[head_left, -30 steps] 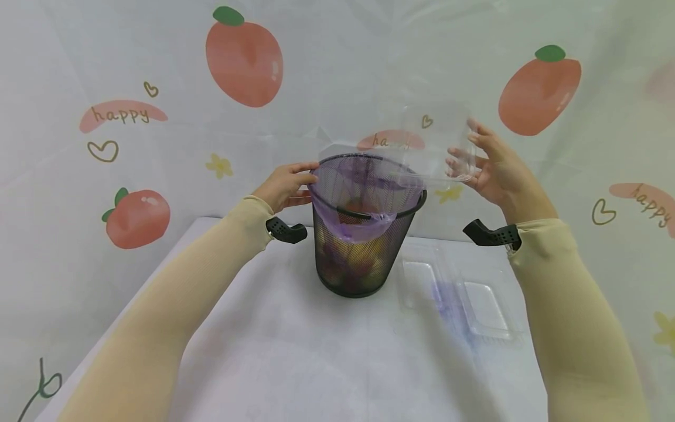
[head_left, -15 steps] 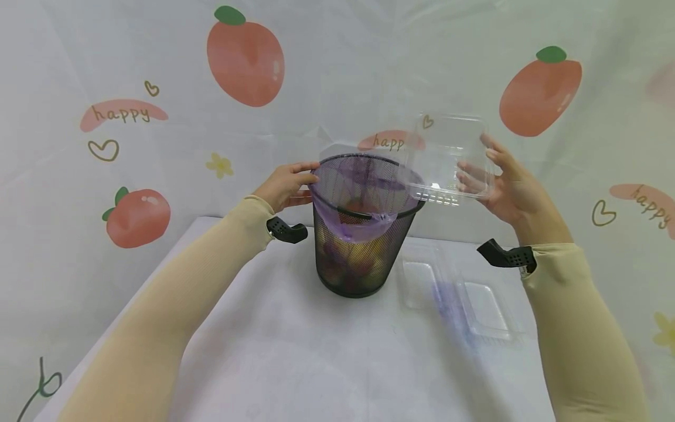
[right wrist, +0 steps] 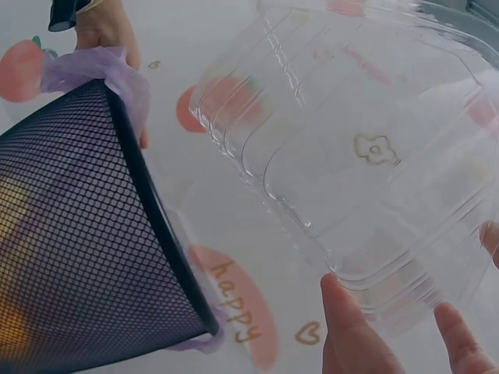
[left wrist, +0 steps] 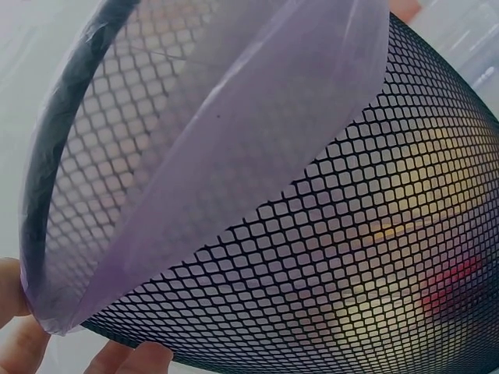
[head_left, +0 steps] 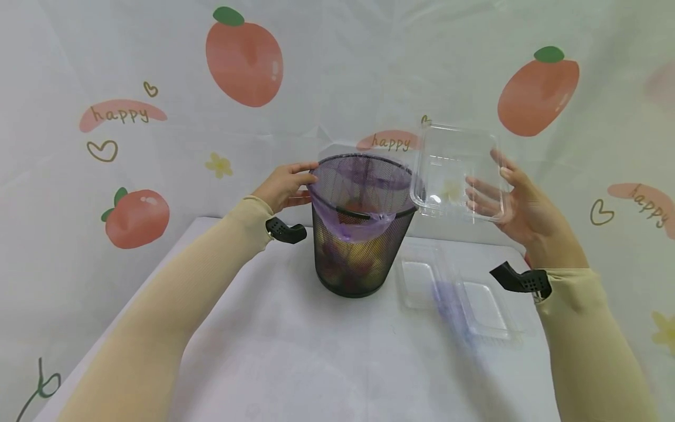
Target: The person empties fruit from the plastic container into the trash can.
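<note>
A black mesh wastebasket lined with a purple plastic bag stands upright on the table. Yellow and red rounded things show blurrily through its mesh. My left hand holds the basket's left side at the rim, fingertips on the bag's folded edge and just below it. Raised to the right of the basket, my right hand grips a clear plastic food container by its right side. In the right wrist view the ribbed wall of that container is tilted, with fingertips at its lower edge.
To the right of the basket two clear plastic trays lie on the white table, with a blurry purple patch between them. Behind hangs a white cloth printed with fruit and the word happy.
My right hand has moved right and down with the plastic container, away from over the basket's opening. The left hand and the basket have stayed in place.
</note>
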Tool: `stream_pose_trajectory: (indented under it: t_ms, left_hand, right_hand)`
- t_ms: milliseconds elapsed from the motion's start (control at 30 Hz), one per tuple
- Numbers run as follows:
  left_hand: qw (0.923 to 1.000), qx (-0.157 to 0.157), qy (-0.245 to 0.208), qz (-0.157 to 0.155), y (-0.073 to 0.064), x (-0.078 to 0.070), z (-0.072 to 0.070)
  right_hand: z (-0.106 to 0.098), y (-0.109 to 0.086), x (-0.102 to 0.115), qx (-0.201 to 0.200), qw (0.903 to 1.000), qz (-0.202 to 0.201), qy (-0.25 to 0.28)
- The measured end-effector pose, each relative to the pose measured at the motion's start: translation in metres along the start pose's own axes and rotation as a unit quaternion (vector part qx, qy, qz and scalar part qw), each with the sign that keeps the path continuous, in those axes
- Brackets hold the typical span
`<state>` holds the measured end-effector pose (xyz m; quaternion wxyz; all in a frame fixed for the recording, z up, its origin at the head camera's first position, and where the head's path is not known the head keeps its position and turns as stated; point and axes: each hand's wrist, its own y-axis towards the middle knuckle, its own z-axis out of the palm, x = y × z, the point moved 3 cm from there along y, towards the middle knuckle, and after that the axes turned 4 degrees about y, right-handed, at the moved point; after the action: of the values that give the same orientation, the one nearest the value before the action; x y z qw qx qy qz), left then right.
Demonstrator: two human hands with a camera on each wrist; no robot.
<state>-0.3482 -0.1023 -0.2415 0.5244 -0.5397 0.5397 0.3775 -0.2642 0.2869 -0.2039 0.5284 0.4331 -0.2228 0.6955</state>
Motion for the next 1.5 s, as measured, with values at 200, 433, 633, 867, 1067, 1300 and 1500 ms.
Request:
stream_pose_trajectory:
  t_ms: [200,433,633,867,1067,1300,1500]
  left_hand:
    - [1.0,-0.003,-0.004,-0.006,0.0,0.0,0.0]
    - [0.9999,-0.007,-0.004,-0.009,0.002,0.0,0.0]
    - [0.9999,-0.007,-0.002,-0.008,0.002,0.001,0.0]
    - [0.9999,-0.005,-0.005,-0.008,0.003,0.001,-0.001]
    - [1.0,-0.005,-0.006,-0.006,0.004,0.0,0.0]
    - [1.0,-0.005,-0.006,-0.006,0.004,0.001,0.0]
    - [1.0,-0.005,-0.003,-0.004,0.004,0.001,-0.001]
  right_hand:
    - [-0.008,-0.01,-0.006,0.035,0.9993,-0.01,-0.001]
    - [-0.015,-0.021,-0.013,0.034,0.9987,-0.019,-0.032]
    - [-0.019,-0.032,-0.021,0.063,0.9975,-0.018,-0.027]
    - [-0.023,-0.045,-0.03,0.088,0.994,-0.022,-0.061]
    - [-0.023,-0.059,-0.039,0.136,0.9903,-0.006,-0.026]
    - [-0.024,-0.072,-0.052,0.189,0.9805,0.04,0.034]
    - [-0.023,-0.082,-0.065,0.201,0.9769,0.063,0.035]
